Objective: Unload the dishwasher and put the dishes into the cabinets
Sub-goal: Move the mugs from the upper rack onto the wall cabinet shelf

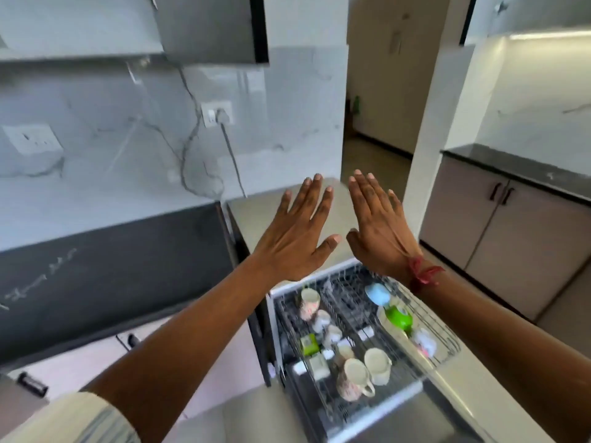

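Mid-frame, the left grip and the right grip, a red thread tied at its wrist, hovered released, fingers straight and spread, holding nothing. Below them, at lower centre-right, the grey wire dishwasher rack stood pulled out, carrying a cream floral ceramic mug, a green cup and a pale blue cup.

Left hand raised above far end of dishwasher rack, back toward camera, fingers straight and spread, holding nothing. Right hand just beside it, level, fingers straight, empty. Thumbs near, not touching. Forearms bare, stretched forward above rack. Red thread around right wrist.
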A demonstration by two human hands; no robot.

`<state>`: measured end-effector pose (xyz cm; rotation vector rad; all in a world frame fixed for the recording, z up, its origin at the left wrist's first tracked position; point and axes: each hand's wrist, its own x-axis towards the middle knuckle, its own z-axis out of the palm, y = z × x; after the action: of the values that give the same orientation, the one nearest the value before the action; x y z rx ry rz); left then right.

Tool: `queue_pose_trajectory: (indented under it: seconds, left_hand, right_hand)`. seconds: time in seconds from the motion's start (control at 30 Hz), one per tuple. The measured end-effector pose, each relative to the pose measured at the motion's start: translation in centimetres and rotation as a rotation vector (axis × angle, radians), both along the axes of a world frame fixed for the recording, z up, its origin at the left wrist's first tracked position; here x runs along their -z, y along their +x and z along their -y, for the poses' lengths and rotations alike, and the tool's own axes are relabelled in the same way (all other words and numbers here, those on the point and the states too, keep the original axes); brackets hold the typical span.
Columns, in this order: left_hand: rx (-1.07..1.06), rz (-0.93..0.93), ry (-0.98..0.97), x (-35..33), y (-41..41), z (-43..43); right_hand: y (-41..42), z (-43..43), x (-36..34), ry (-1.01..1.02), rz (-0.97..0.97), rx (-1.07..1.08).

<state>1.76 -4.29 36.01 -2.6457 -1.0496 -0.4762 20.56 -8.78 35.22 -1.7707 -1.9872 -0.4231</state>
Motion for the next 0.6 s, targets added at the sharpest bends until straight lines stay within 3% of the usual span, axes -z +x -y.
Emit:
queue_pose_trajectory:
  seconds: [0.3,0.6]
  left_hand:
    - [0.075,-0.228,-0.456,17.1,1.1,4.2]
    - [0.136,-0.197,-0.872,26.7,2.3,3.6]
  right_hand:
    - [4.2,6.2,17.4,-0.343,-0.156,0.103]
    - [3.9,8.6,26.6,-0.623,-0.229,0.276]
